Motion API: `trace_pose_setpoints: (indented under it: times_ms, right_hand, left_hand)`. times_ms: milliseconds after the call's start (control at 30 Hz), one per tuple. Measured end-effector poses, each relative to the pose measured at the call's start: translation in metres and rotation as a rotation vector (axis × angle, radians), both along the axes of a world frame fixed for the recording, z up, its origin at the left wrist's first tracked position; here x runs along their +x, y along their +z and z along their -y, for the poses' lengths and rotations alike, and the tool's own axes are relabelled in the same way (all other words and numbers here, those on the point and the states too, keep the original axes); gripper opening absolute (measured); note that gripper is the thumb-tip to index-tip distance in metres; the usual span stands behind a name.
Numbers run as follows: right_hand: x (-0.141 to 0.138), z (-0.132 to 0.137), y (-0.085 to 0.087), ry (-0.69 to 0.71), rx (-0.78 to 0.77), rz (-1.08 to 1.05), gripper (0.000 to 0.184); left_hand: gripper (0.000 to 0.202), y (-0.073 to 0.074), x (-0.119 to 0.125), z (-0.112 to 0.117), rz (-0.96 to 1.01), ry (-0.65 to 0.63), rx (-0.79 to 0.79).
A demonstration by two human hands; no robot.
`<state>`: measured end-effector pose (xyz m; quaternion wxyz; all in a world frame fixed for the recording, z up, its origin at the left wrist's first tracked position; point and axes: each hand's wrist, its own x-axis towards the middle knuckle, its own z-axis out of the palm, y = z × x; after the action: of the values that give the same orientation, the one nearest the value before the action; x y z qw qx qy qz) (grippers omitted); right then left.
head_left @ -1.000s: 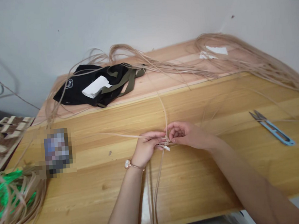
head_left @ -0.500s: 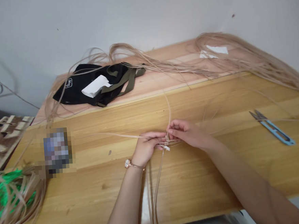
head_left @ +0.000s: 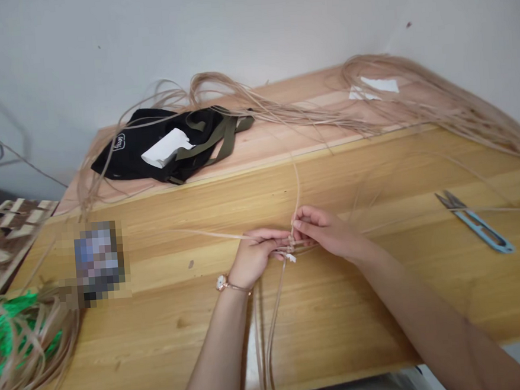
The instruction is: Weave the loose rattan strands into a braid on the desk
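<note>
My left hand [head_left: 260, 253], with a watch on its wrist, is closed on a small knot of woven tan strips [head_left: 291, 244] above the wooden table. My right hand [head_left: 322, 229] pinches one of these strips just above and right of the knot, thumb against index finger. That strip [head_left: 297, 183] sticks up and away from the fingers. Other strips run out to the left and right, and a few hang down toward the table's front edge. A small white scrap [head_left: 290, 257] shows below the knot. The fingers partly hide the weave.
Blue-handled thread snips [head_left: 480, 227] lie on the right. A black bag [head_left: 141, 150] with a white paper roll [head_left: 166, 148] rests at the back left. Long strip bundles [head_left: 462, 103] spread along the wall. Coiled strips with green wrapping [head_left: 15, 331] and a blurred-out item [head_left: 99, 260] lie at left.
The upright strip leans slightly more to the right. Both hands keep nearly the same place and grip.
</note>
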<state>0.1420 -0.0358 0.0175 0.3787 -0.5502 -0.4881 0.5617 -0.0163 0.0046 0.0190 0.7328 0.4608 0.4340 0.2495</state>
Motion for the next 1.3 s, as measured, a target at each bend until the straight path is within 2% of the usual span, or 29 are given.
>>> trace_pose_setpoints:
  times_ms: [167, 367, 567, 700, 900, 1033, 1167, 1300]
  right_hand:
    - [0.0, -0.001, 0.0, -0.007, 0.018, -0.001, 0.017]
    - [0.002, -0.001, 0.0, 0.028, -0.039, -0.032, 0.015]
    - [0.003, 0.0, -0.001, 0.044, -0.02, 0.038, 0.016]
    - [-0.003, 0.001, -0.002, -0.034, 0.025, 0.246, 0.016]
    - [-0.015, 0.001, -0.003, -0.083, 0.229, 0.757, 0.013]
    - [-0.025, 0.0, 0.001, -0.126, 0.19, 0.977, 0.016]
    - [-0.03, 0.0, 0.002, -0.162, 0.18, 1.054, 0.02]
    - [-0.028, -0.001, -0.003, -0.191, 0.239, 0.942, 0.02]
  left_hand:
    - [0.014, 0.001, 0.0, 0.0, -0.001, -0.012, -0.012]
    - [0.014, -0.001, 0.0, -0.001, -0.034, -0.043, -0.001]
    - [0.014, 0.0, 0.0, -0.001, -0.033, -0.046, 0.018]
    - [0.016, 0.002, 0.001, 0.0, -0.042, -0.021, 0.03]
    - [0.014, 0.003, 0.001, -0.002, -0.01, 0.032, -0.067]
    - [0.012, 0.002, -0.001, -0.006, 0.037, 0.075, -0.119]
    - [0.012, 0.003, -0.003, -0.008, 0.081, 0.084, -0.163]
    - [0.011, 0.007, -0.004, -0.007, 0.055, 0.039, -0.193]
